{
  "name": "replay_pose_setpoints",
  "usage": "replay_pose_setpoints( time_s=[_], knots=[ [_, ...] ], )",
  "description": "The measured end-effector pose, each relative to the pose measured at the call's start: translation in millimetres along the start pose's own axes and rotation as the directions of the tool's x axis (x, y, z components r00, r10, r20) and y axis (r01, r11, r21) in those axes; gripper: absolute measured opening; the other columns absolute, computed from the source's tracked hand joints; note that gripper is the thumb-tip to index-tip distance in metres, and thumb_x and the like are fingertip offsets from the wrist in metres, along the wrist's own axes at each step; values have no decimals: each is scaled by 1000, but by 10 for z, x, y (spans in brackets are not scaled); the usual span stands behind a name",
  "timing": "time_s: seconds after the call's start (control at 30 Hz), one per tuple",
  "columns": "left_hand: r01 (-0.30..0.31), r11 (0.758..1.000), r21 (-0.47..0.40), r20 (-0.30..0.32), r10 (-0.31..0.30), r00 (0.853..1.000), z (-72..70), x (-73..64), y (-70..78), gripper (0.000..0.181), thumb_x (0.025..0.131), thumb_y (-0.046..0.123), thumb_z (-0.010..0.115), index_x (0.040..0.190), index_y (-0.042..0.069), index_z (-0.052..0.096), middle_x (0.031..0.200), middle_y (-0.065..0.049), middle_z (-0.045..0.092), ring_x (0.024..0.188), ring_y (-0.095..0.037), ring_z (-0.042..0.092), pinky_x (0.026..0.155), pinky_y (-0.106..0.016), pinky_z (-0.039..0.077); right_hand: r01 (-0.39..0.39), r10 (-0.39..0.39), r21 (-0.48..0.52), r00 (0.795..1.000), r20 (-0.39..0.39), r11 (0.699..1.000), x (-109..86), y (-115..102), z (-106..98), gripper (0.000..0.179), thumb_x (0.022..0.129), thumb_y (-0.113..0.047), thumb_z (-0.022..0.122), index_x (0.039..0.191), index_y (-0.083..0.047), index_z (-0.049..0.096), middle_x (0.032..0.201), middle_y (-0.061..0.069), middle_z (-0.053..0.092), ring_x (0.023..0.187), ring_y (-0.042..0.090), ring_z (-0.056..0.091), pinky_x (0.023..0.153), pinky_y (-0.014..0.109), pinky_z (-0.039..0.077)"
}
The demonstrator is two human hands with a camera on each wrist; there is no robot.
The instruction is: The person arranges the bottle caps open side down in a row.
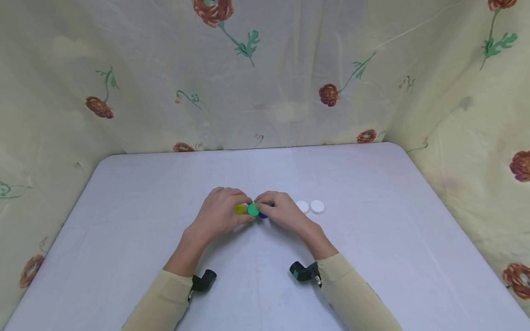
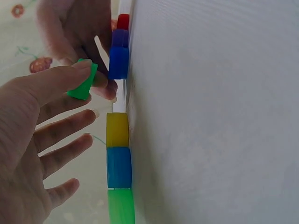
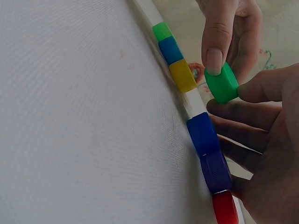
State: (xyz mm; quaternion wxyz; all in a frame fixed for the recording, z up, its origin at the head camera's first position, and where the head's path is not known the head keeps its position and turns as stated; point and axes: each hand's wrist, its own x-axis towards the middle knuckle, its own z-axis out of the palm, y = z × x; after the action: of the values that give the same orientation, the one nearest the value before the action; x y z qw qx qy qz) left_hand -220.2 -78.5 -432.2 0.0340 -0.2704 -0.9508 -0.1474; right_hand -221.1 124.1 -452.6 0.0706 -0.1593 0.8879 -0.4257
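Green bottle cap [image 1: 252,209] held up in the left hand [image 1: 219,209], right hand [image 1: 285,211] at its edge

The left hand pinches the green bottle cap between thumb and forefinger, its other fingers spread apart. The right hand comes in from the other side with its thumb touching the rim of the cap and a fingertip close under it; I cannot tell whether it grips the cap too. The cap is tilted and clear of the table [image 1: 256,285], between the two hands.

Below them a row of caps lies on the table, with a gap in the middle under the held cap. On the left hand's side of the gap come a yellow cap [image 2: 117,129], a blue cap [image 2: 119,167] and a light green cap [image 2: 121,205], side by side. On the right hand's side are a dark blue cap [image 3: 202,133], a purple cap [image 3: 216,171] and a red cap [image 3: 225,207]. Two white caps [image 1: 317,206] lie just beyond the right hand, on its outer side. Past both hands, a flowered cloth [image 1: 273,110] hangs behind the table.
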Motion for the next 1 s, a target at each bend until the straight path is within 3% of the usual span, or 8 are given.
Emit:
replay_pose_setpoints(
  time_s=[0.37, 0.6, 1.0],
  knots=[
    [-5, 1000, -14, -23, 5, 1000, -9, 0, -23, 37, 85, 48, 75, 111, 21, 75, 115, 5, 74, 115, -20, 65, 110, -45, 42, 27, -27, 5, 1000, -1, 1000, -15, -16, -17, 25, 95, -19, 55, 108, -16, 76, 123, 1, 69, 122, 22, 62, 107, 43, 47],
    [3, 1000, -22, -33, -3, 999, -11, -4, -36, 38, 84, 47, 76, 111, 20, 76, 114, 5, 74, 112, -18, 66, 109, -44, 43, 51, -52, -33, 999, -11, 998, -5, 13, 1, 27, 90, -13, 62, 115, -16, 72, 123, 1, 69, 118, 21, 62, 103, 43, 50],
    [-18, 1000, -20, -43, 17, 999, 20, 5, -66, 33, 84, 46, 77, 105, 21, 78, 110, 6, 75, 109, -18, 67, 107, -44, 44, 56, -57, -38, 998, -9, 998, 0, 16, 2, 26, 89, -13, 67, 114, -17, 72, 121, 0, 69, 119, 21, 61, 105, 44, 48]
  ],
)
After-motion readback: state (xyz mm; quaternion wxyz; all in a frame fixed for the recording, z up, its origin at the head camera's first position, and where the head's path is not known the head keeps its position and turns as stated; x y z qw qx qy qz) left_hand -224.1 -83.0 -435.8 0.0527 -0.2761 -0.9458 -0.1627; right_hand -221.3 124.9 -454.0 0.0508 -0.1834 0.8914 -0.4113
